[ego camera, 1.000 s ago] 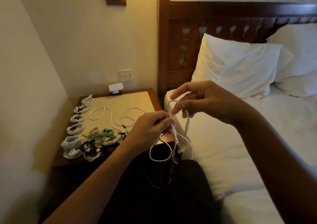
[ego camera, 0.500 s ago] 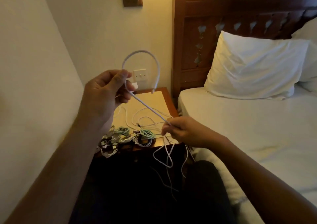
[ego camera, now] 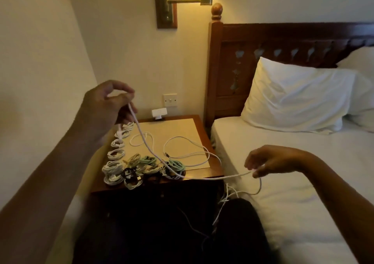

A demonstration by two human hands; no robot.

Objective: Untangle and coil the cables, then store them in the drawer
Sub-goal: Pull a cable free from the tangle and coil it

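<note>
Fingers [ego camera: 124,97] of the left hand [ego camera: 107,106], centre-left, pinch the white cable [ego camera: 232,176], which sags across mid-frame to the right hand [ego camera: 273,159], pinching it lower right. I'd draw it taut and feed the tangle [ego camera: 226,198] below out slowly, clear of the finished coils [ego camera: 115,166].

Left hand [ego camera: 105,106] raised, pinching cable [ego camera: 236,175]; right hand [ego camera: 277,160] low, pinching same cable; arms spread

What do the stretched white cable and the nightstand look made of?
White cable: probably a smooth rubbery plastic sheath; it sags limply with a faint sheen. Nightstand: dark polished wood rim with glossy reflections; the pale inset panel looks matte, material unclear.
</note>
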